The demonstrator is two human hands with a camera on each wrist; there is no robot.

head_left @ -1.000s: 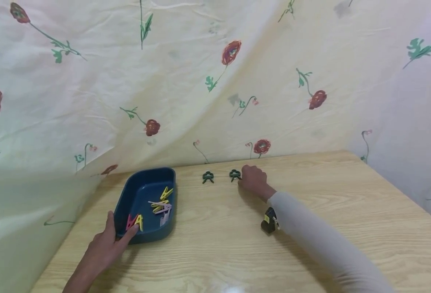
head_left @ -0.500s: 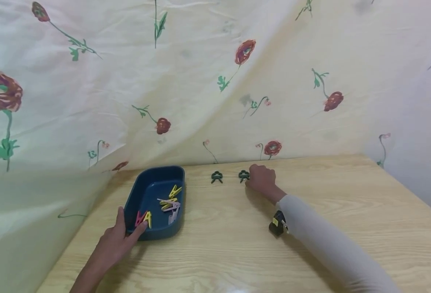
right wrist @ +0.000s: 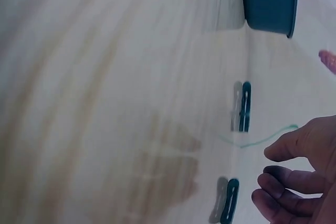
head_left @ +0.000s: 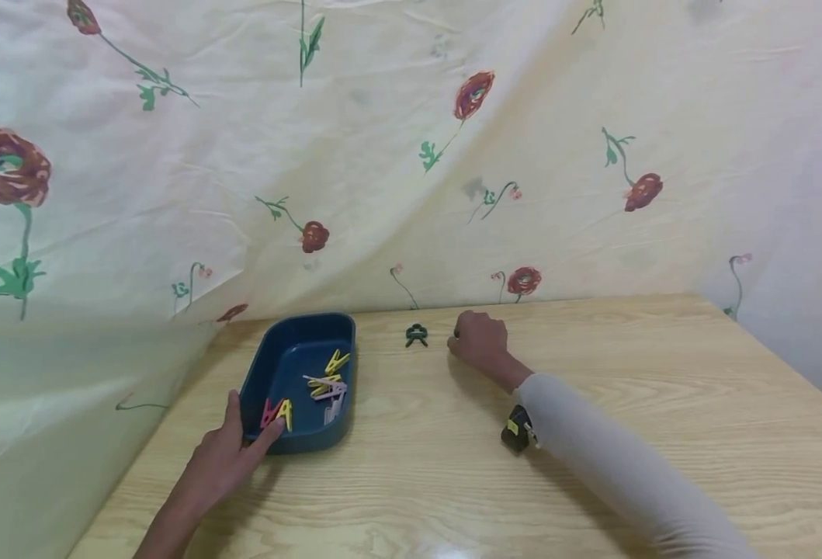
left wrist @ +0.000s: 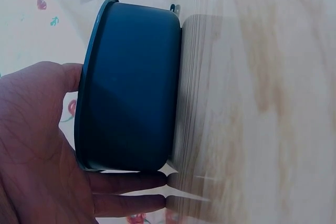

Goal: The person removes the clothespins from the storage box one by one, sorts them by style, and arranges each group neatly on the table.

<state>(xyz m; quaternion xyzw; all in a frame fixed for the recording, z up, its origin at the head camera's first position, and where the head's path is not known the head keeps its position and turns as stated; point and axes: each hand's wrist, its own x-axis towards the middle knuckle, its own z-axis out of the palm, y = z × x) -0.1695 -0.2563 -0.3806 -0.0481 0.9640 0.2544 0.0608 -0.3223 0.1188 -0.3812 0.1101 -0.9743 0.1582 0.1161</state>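
Right hand [head_left: 479, 341]: has slid left since half a second ago, so from the head view it now hides most of the right clip [right wrist: 230, 201], which showed plainly before.
Right fingers [right wrist: 270, 184]: loosely bent, parted moderately from the thumb; at the wrist view, a small gap shows between them and that clip.
Left clip [head_left: 416, 334]: on the desk [head_left: 417, 489], near its back edge, between tray and right hand.
Left hand [head_left: 220, 456]: spread wide around the near left corner of the blue tray [head_left: 309, 442], thumb touching the rim, fingers along the outside.
Tray contents: pink peg [head_left: 270, 411] and yellow peg [head_left: 286, 408] beside the left thumb; other yellow pegs [head_left: 336, 361] and pale purple pegs [head_left: 338, 390] toward the right wall.
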